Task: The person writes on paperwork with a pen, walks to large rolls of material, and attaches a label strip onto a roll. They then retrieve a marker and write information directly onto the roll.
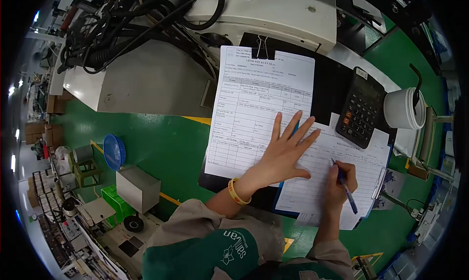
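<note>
1. left hand (281, 158): spread wide, palm down, across the inner edges of two papers; yellow band (234, 192) on the wrist.
2. right hand (338, 184): pinched a slim blue pen (350, 196), tip at the ruled white sheet (305, 194), to the right of the left hand.
3. printed white form (237, 118): lay on a black board (325, 84), under a black binder clip (264, 52) at its top edge.
4. ruled sheet: lay on a blue clipboard (288, 213), overlapping the board.
5. black rectangular calculator (361, 109): sat above the ruled sheet, beside a white round tub (401, 109).
</note>
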Tool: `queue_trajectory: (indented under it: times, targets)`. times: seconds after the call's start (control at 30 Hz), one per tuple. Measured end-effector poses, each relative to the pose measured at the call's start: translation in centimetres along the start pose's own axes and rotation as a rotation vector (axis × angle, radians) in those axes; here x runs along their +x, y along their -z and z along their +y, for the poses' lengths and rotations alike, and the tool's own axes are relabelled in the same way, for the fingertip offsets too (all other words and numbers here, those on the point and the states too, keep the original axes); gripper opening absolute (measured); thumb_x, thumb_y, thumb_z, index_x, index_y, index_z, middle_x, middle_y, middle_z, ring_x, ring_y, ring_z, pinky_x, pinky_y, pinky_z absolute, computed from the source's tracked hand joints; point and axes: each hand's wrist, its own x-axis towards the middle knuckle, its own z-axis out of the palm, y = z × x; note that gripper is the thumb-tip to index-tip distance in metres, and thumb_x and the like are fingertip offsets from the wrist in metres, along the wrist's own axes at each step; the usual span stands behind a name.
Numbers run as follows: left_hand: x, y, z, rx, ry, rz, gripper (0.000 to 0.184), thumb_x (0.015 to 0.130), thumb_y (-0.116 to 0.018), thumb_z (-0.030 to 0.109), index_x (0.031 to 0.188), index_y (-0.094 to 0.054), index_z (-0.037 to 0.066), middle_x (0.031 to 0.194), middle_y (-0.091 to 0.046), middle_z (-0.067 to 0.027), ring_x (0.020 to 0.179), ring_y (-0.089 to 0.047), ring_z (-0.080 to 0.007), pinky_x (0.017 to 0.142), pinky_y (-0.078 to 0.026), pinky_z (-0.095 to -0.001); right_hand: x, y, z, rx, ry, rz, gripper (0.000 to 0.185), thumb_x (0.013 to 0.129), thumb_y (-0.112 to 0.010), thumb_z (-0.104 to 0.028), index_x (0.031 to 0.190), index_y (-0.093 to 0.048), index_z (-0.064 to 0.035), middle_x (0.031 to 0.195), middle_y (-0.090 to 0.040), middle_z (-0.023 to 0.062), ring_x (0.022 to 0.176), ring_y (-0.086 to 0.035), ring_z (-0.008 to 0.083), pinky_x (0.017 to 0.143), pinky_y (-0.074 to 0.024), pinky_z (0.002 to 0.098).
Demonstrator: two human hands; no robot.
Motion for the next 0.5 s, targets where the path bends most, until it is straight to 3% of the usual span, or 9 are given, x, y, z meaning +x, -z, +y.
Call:
queue_trajectory:
  times: [0.13,0.23,0.33,0.5]
  targets:
    - [0.03,0.05,0.06,0.004,0.003,-0.004,0.103,0.056,-0.084,0.047,0.142,-0.040,0.010,0.155,-0.019,-0.0131,0.145,-0.004,-0.0346,0.111,0.006,-0.0631,-0.03,0.05,0.20,-0.007,0.002,0.019,0.004,0.084,-0.060,0.001,0.087,-0.060,0.0040,0.074,-0.059,0.0068,0.064,-0.052,0.0094,0.060,-0.0437,0.0226]
    - [0.02,0.17,0.12,0.009,0.002,-0.006,0.103,0.057,-0.083,0.047,0.142,-0.040,0.010,0.155,-0.019,-0.0130,0.145,-0.004,-0.0344,0.111,0.006,-0.0627,-0.04,-0.25,0.30,-0.002,0.018,0.052,0.007,0.087,-0.057,-0.002,0.086,-0.058,0.0040,0.071,-0.054,0.0017,0.063,-0.043,0.0052,0.056,-0.0358,0.0199]
    - [0.01,0.10,0.04,0.003,0.007,-0.015,0.101,0.059,-0.082,0.047,0.142,-0.040,0.010,0.155,-0.019,-0.0127,0.145,-0.004,-0.0344,0.112,0.006,-0.0623,-0.07,0.07,0.42,-0.034,0.017,0.037,0.004,0.085,-0.060,0.001,0.087,-0.060,0.0039,0.073,-0.060,0.0067,0.063,-0.052,0.0092,0.058,-0.0434,0.0226]
    - [0.10,0.40,0.47,0.049,0.019,-0.044,0.100,0.059,-0.081,0.049,0.142,-0.041,0.011,0.155,-0.022,-0.0126,0.145,-0.006,-0.0351,0.113,0.006,-0.0594,0.07,0.13,-0.21,-0.074,0.040,0.044,0.006,0.080,-0.065,0.000,0.084,-0.062,0.0011,0.068,-0.058,0.0061,0.057,-0.051,0.0086,0.053,-0.0424,0.0219]
